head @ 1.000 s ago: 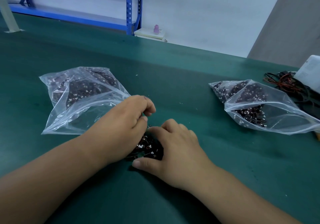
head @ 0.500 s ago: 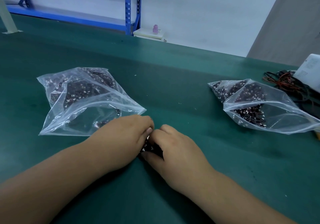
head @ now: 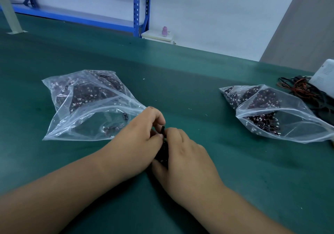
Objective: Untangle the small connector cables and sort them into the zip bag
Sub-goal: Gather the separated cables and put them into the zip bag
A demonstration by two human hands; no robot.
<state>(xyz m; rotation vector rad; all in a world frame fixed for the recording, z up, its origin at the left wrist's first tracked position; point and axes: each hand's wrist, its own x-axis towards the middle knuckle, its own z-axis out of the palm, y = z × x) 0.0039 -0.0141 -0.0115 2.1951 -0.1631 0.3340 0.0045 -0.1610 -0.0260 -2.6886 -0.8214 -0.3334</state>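
With both hands (head: 159,143) pinching the cable clump (head: 163,151), tease one cable free gently before bagging it in the left bag (head: 86,107).

A green tabletop (head: 207,92) stretches back to blue shelving (head: 137,7); beside it, a small pink object (head: 164,31), possibly a bottle.

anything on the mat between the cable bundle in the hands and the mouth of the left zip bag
Nothing visible. The cable bundle sits pinched between the left hand and right hand, right beside the left zip bag, whose open mouth faces the hands. Only bare green mat lies between.
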